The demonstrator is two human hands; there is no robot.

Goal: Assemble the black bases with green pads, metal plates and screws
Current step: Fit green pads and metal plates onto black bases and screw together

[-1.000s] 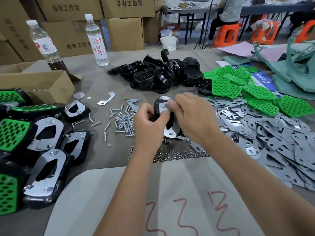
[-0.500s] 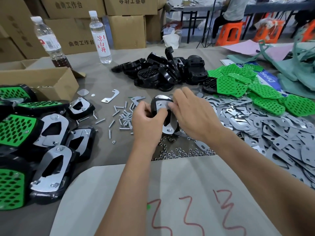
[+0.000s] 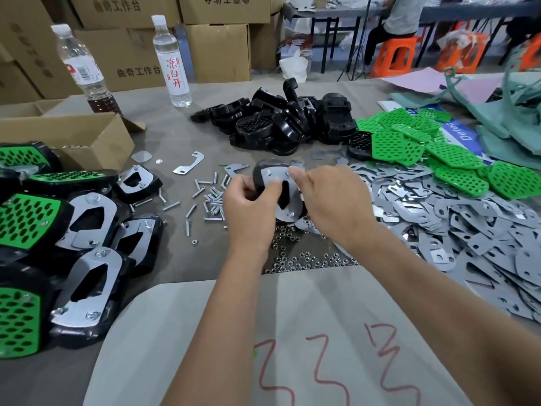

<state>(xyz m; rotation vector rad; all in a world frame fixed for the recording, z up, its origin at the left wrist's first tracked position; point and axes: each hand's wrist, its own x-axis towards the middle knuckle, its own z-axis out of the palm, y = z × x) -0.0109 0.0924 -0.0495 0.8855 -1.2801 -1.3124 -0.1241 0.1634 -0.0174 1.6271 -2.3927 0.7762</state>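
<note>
Where the grey work table (image 3: 164, 106) fills the view, stock is listed by size, clock directions taken from the hands at centre.
Cardboard cartons (image 3: 216, 51): stacked beyond the table, 11 to 12 o'clock.
Loose metal plates (image 3: 456, 230): broad heap, 3 to 4 o'clock.
Finished bases (image 3: 85, 259), plated or green-padded: cluster, 8 to 9 o'clock.
Bare black bases (image 3: 281, 124): pile, 12 o'clock.
Green perforated pads (image 3: 433, 145): spread, 2 o'clock.
Open small carton (image 3: 87, 142): 10 o'clock.
Two water bottles (image 3: 172, 63): upright, 11 o'clock.
Black base in work (image 3: 259, 177), metal plate (image 3: 278, 178) on it: centre, tilted above the table.
Left hand (image 3: 248, 206): fingers curled round the base's left edge.
Right hand (image 3: 333, 206): thumb and forefinger pinched at the plate's upper corner; item pinched too small to tell.
Screws (image 3: 210, 197): scattered, 9 o'clock.
Nuts (image 3: 295, 256): scattered, 6 o'clock.
</note>
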